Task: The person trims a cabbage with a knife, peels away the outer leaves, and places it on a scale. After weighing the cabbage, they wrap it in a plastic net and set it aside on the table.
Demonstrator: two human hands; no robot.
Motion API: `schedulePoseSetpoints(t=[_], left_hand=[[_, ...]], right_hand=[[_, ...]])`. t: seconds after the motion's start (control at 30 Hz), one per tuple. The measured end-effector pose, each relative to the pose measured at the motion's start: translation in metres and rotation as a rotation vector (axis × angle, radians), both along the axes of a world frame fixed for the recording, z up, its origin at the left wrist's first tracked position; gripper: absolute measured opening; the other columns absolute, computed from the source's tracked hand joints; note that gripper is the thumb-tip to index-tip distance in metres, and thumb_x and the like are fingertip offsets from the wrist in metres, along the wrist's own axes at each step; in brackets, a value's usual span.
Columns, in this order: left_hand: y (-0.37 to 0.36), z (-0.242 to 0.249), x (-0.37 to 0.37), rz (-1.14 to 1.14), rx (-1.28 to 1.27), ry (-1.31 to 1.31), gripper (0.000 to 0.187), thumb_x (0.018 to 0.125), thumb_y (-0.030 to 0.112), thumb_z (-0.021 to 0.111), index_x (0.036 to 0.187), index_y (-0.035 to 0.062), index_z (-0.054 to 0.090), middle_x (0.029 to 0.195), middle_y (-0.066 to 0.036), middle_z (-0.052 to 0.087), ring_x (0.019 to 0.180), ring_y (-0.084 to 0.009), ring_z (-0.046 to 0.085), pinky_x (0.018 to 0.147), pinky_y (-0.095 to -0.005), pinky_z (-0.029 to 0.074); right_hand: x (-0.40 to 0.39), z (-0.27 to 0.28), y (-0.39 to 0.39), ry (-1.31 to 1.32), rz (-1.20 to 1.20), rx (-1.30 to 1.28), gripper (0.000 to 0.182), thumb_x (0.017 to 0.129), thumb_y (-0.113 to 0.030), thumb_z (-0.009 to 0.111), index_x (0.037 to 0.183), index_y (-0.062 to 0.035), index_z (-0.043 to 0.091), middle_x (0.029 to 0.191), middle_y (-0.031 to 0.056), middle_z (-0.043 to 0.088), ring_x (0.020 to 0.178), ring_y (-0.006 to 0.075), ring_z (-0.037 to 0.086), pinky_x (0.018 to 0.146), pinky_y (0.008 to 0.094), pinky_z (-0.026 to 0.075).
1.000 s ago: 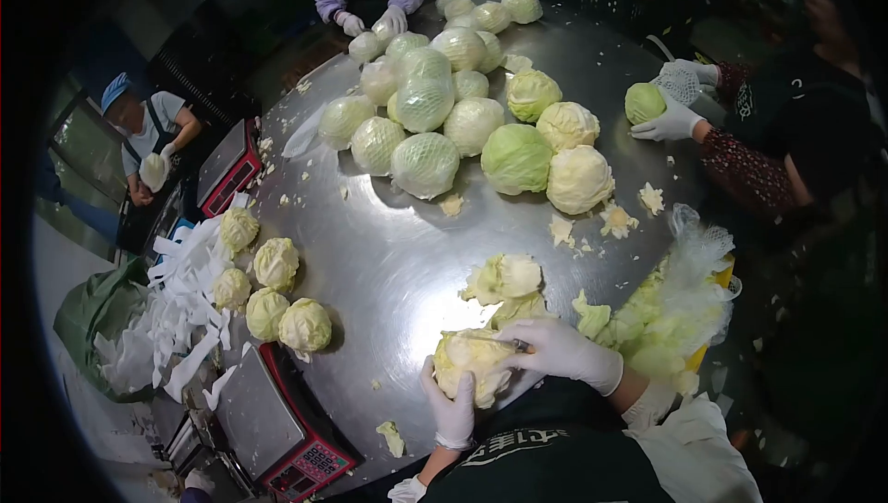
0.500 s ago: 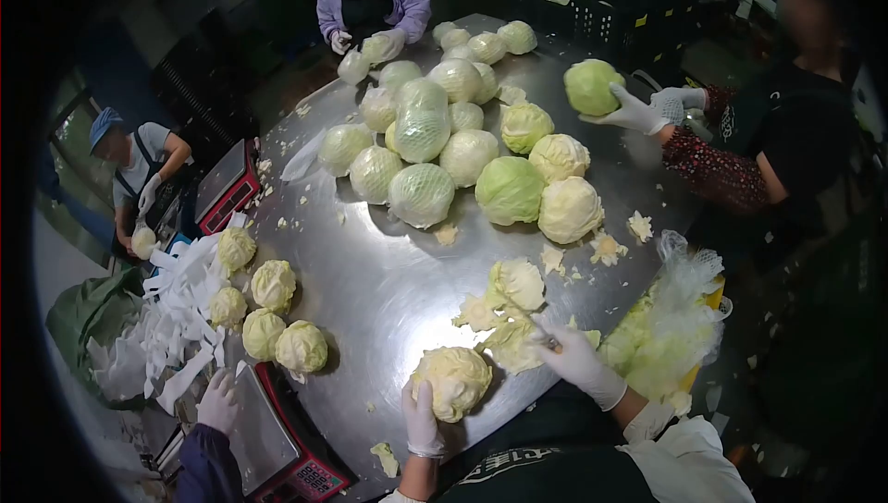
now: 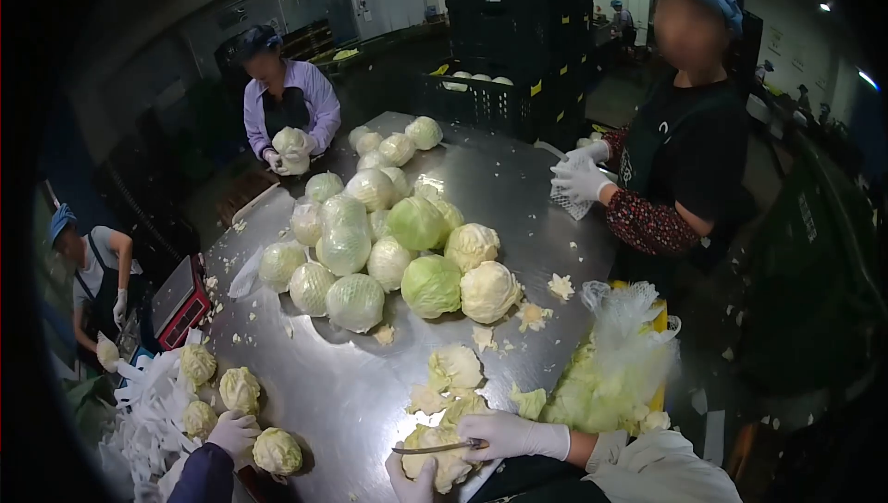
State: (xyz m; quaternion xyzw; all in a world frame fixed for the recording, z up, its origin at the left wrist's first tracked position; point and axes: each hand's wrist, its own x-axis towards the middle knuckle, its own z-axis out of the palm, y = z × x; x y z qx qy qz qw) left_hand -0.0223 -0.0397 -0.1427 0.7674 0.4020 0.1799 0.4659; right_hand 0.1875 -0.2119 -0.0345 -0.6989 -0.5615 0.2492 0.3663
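Observation:
My left hand (image 3: 410, 479), in a white glove, cups a pale trimmed cabbage (image 3: 449, 469) at the table's near edge. In my gloved right hand (image 3: 515, 436) is a knife (image 3: 430, 449), its curved dark blade lying across the top of that cabbage. Just beyond sit loose outer leaves (image 3: 467, 404) and a pale cabbage piece (image 3: 455, 368), which may be another head or cut leaves. Farther off, a green cabbage (image 3: 431, 287) and a yellowish cabbage (image 3: 490, 291) border a pile of net-wrapped cabbages (image 3: 355, 302).
Leaf trimmings (image 3: 592, 383) and clear plastic fill a yellow container on the right. A co-worker's gloved hand (image 3: 235, 433) touches cabbages at left, near white strips (image 3: 148, 420). Other people stand around the metal table (image 3: 361, 378). Black crates (image 3: 481, 101) are stacked behind.
My view has tilted upward. My right hand has brought the knife from the leaves to the cabbage. The person at right has put the green cabbage on the pile and now handles white netting.

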Motion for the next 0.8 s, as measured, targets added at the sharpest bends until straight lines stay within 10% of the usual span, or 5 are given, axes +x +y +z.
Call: schedulePoseSetpoints(t=[0.43,0.8], left_hand=[[-0.018,0.079,0.024,-0.134,-0.177,-0.099,0.071,0.084,0.029,0.083,0.14,-0.0004,0.05,0.129,-0.015,0.063,0.118,-0.0262,0.059,0.1,-0.0386,0.05],[-0.012,0.048,0.016,-0.154,-0.222,-0.102,0.059,0.093,0.022,0.074,0.141,0.0002,0.049,0.133,-0.013,0.061,0.125,-0.0246,0.055,0.106,-0.0395,0.046]], right_hand=[[0.006,-0.009,-0.004,0.275,0.003,-0.069,0.043,0.08,-0.034,0.079,0.108,-0.0048,0.064,0.089,0.0104,0.067,0.08,0.023,0.065,0.076,0.0333,0.053],[0.014,-0.018,-0.005,0.118,0.013,0.067,0.031,0.082,-0.022,0.069,0.109,-0.0064,0.068,0.085,0.0108,0.069,0.074,0.0233,0.067,0.072,0.0331,0.054]])
